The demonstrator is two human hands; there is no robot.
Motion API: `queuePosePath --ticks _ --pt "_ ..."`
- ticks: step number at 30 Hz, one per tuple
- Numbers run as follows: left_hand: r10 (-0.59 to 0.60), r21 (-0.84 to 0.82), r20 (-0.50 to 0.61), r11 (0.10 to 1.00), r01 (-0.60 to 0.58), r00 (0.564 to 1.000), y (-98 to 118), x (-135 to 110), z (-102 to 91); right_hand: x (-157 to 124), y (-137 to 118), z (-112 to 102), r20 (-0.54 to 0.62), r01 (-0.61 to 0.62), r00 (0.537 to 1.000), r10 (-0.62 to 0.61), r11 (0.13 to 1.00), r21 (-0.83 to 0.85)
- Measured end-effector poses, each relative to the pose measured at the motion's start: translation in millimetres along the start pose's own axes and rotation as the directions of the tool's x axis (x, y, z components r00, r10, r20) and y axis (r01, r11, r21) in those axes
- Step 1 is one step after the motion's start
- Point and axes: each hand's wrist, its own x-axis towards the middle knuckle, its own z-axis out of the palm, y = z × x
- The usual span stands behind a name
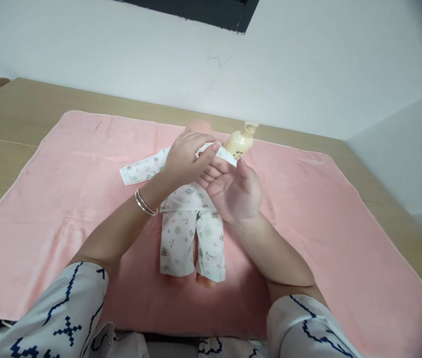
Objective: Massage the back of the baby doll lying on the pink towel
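A baby doll [192,243] in white printed pajamas lies on its back, feet toward me. My hands meet above its chest and hide most of its upper body and part of its head. My left hand [188,154] is palm down, its fingers reaching over the fingertips of my right hand. The right hand [235,191] is palm up with its fingers stretched out and nothing visible on the palm. Just beyond them stands a cream-colored pump bottle [241,140], close to the doll's head. One pajama sleeve [142,170] stretches out to the left.
A pink blanket [95,199] is spread under the doll on a wooden table [5,119]. Behind the table rises a white wall [140,59] with a dark frame [211,12] at the top. Two bangles [146,203] circle my left wrist.
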Motion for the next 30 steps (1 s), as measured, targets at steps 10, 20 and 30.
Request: queuePosePath --ticks 10,20,30 --pt "-0.265 -0.131 -0.295 0.963 0.235 0.918 -80.9 -12.7 38.2 54.0 55.9 -50.3 0.053 0.310 0.910 -0.410 0.593 -0.743" --pt "-0.100 0.208 -0.352 0.961 0.182 0.931 -96.7 -22.6 52.0 79.6 49.6 -87.6 0.203 0.214 0.968 -0.148 0.065 -0.975" --pt "-0.044 0.286 -0.318 0.948 0.140 0.947 -96.1 -23.0 50.8 72.6 54.8 -70.3 0.162 0.150 0.977 -0.141 -0.092 -0.984"
